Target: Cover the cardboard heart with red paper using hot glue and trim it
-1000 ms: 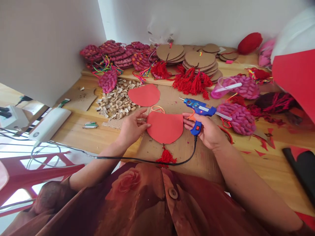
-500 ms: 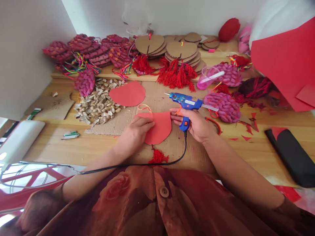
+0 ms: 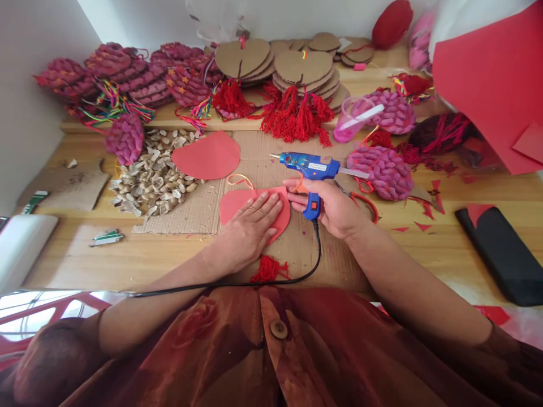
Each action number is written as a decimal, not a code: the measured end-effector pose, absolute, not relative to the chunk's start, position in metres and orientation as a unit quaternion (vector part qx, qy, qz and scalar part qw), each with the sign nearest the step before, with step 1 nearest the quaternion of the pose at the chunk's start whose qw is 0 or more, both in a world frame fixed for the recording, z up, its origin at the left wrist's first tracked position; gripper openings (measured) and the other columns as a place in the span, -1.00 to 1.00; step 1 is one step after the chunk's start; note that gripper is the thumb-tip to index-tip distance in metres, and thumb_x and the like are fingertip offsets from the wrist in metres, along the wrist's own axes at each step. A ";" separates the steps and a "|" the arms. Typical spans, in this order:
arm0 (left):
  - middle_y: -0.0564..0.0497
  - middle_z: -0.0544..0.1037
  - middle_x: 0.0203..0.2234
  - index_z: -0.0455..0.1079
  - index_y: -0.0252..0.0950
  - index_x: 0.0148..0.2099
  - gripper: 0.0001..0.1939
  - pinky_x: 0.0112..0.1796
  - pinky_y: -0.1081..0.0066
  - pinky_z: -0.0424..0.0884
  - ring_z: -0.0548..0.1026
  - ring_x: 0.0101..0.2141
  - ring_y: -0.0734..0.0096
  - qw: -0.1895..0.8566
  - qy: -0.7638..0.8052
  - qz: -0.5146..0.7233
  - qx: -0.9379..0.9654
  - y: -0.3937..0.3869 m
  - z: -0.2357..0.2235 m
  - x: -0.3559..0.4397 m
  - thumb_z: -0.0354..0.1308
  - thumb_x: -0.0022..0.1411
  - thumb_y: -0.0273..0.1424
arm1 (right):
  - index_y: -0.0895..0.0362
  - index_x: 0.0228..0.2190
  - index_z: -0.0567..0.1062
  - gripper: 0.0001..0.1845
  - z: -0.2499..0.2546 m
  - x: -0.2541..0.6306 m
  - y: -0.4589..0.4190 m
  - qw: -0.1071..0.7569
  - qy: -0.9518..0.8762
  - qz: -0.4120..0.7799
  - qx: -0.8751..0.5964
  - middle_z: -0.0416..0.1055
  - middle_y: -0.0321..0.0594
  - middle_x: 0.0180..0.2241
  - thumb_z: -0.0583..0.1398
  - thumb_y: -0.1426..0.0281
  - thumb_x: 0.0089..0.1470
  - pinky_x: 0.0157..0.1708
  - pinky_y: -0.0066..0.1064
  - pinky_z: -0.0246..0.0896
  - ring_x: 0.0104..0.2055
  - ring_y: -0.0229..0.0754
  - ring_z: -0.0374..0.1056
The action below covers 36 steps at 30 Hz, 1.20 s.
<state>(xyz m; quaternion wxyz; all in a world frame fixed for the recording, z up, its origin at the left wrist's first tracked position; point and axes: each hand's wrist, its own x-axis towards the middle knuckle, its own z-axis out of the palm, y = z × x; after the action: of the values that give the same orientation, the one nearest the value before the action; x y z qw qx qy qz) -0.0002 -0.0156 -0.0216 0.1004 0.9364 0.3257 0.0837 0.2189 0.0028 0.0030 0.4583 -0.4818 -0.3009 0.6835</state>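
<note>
Left hand (image 3: 244, 240) flat, fingers slightly spread, on rounded red paper (image 3: 231, 208) near tabletop (image 3: 424, 260) front edge; right hand (image 3: 341, 212) grips glue gun (image 3: 307, 165). Loop (image 3: 241, 180) and tassel (image 3: 270, 269) look fitted; second red piece (image 3: 206, 155) lies loose, undecorated.

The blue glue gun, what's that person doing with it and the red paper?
The right hand holds the blue glue gun above the cardboard. The left hand lies flat on a red paper shape, with a red tassel near its lower edge. Another red shape lies beside the pile of shells.
</note>
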 end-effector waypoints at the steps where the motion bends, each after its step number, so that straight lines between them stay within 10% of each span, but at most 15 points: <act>1: -0.26 0.10 0.41 0.02 -0.51 0.45 -0.45 0.38 0.02 0.01 -0.08 0.43 0.12 0.103 0.322 0.083 0.938 -0.015 -0.021 0.003 -0.20 0.53 -0.37 | 0.06 -0.27 0.67 -0.79 0.002 0.219 0.003 0.457 -0.302 0.684 -0.481 0.62 -0.20 -0.10 0.27 0.29 0.06 -0.02 -0.30 0.45 -0.08 -0.12 0.55; 11: -0.10 0.29 0.35 0.08 -0.26 0.45 -0.49 0.32 0.20 0.23 0.23 0.34 0.33 0.288 0.272 0.225 0.890 -0.012 -0.008 0.015 -0.13 0.52 -0.37 | 0.09 -0.27 0.67 -0.76 0.001 0.218 0.005 0.464 -0.310 0.658 -0.506 0.61 -0.17 -0.22 0.27 0.26 0.06 -0.10 -0.35 0.45 -0.14 -0.14 0.54; 19: -0.30 0.31 0.32 0.24 -0.46 0.35 -0.52 0.33 -0.05 0.18 0.15 0.37 0.02 0.078 0.402 0.148 0.900 -0.029 -0.020 -0.035 -0.05 0.48 -0.37 | 0.12 -0.29 0.65 -0.80 0.011 0.214 0.002 0.454 -0.288 0.670 -0.512 0.59 -0.13 -0.17 0.26 0.30 0.10 -0.19 -0.40 0.45 -0.14 -0.16 0.53; 29: -0.19 0.46 0.22 0.39 -0.35 0.25 -0.60 0.22 0.15 0.39 0.40 0.24 0.19 0.113 0.300 0.194 0.927 0.000 -0.024 -0.005 -0.06 0.45 -0.50 | 0.11 -0.28 0.65 -0.78 0.007 0.215 0.001 0.460 -0.288 0.674 -0.501 0.61 -0.14 -0.15 0.24 0.29 0.11 -0.15 -0.38 0.45 -0.15 -0.16 0.54; 36: -0.14 0.57 0.03 0.38 -0.32 0.23 -0.43 0.09 0.15 0.45 0.52 0.04 0.20 0.173 0.401 0.255 0.863 0.042 -0.008 0.017 0.31 0.16 -0.55 | 0.09 -0.26 0.63 -0.74 0.002 0.220 0.002 0.465 -0.310 0.685 -0.468 0.61 -0.12 -0.18 0.22 0.22 0.13 -0.08 -0.25 0.46 -0.15 -0.09 0.56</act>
<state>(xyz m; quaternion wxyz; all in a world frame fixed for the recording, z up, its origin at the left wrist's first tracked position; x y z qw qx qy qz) 0.0170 0.0422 -0.0077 0.1730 0.8625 0.4011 0.2554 0.2203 0.0025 0.0020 0.4651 -0.4679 -0.3099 0.6846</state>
